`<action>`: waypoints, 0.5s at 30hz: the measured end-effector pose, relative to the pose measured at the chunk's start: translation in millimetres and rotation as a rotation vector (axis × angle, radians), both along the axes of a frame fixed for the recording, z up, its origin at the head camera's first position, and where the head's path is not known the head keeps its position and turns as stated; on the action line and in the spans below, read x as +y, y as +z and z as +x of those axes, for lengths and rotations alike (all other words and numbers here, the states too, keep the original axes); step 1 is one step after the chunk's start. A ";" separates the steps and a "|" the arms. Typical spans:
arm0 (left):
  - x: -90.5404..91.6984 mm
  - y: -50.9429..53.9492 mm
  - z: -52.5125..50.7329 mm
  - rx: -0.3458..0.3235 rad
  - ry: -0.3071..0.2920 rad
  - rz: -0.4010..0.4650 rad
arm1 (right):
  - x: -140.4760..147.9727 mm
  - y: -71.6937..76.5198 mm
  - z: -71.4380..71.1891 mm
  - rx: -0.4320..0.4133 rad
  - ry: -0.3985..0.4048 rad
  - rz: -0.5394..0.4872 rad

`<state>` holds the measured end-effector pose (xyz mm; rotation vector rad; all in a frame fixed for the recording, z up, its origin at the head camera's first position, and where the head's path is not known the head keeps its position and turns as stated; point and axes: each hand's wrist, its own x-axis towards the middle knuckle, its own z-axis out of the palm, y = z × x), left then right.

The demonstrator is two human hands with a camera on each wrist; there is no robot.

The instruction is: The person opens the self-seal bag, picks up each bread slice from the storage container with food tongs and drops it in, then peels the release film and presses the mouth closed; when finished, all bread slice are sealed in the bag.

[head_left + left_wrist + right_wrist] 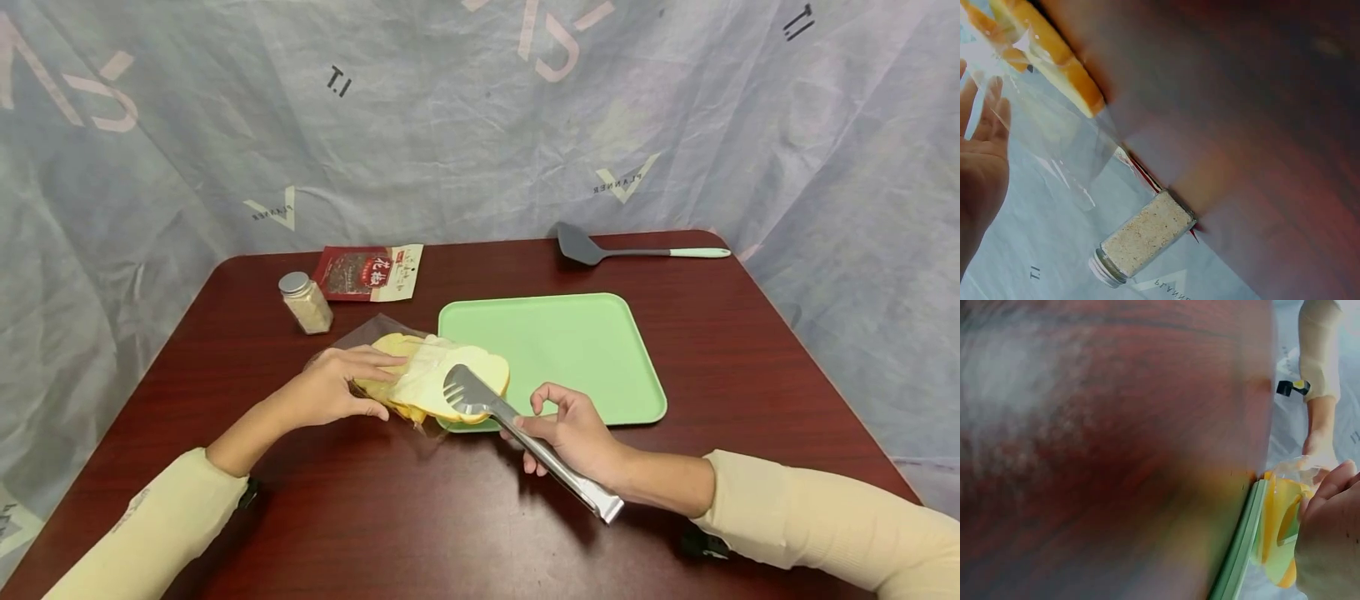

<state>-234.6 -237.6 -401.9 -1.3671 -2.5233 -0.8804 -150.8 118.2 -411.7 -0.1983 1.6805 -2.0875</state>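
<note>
Several slices of bread lie in a clear plastic bag, with the front slice out over the left edge of the green tray. My right hand grips metal tongs; their slotted tip lies on the front slice, and the lower arm's tip is hidden. My left hand is at the bag's left side, fingers fairly straight over the plastic and thumb lower down. The left wrist view shows that hand against the clear film, beside the bread.
A spice jar with a grey lid stands at the back left, next to a red and white spice packet. A grey spatula with a pale handle lies at the back right. A grey printed curtain hangs behind the table.
</note>
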 end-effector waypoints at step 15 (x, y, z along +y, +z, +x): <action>4.0 -8.4 5.1 0.316 -0.114 -0.068 | -0.6 -1.9 2.7 -0.001 -0.011 -0.018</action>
